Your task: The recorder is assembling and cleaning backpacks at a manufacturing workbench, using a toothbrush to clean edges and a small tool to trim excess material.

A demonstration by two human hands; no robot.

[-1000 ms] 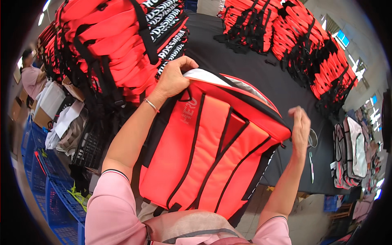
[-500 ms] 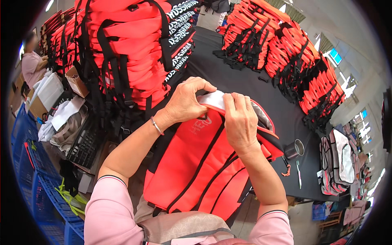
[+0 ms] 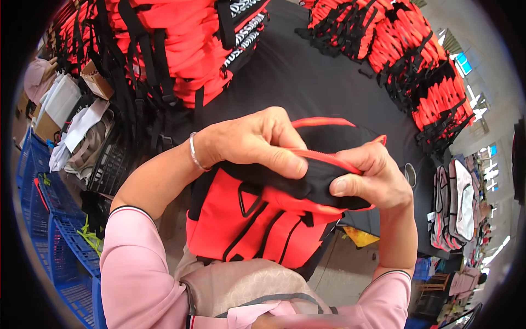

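A red and black backpack lies against my lap and the table edge, its upper part bent over toward me. Along its opening runs a red zipper edge with black fabric below. My left hand pinches this edge between thumb and fingers. Right of it, my right hand grips the same edge, thumb pressed on the black fabric. A short stretch of the edge spans the gap between my hands. The bag's inside is hidden from view.
Tall stacks of red bags with black straps stand at left on the black table. More red stacks line its far right. Grey-white bags and a metal cup sit at right. Blue crates stand left.
The backpack's top has folded down toward me, and black fabric now shows where the white lining was. My right hand has moved right and its thumb has come into view.
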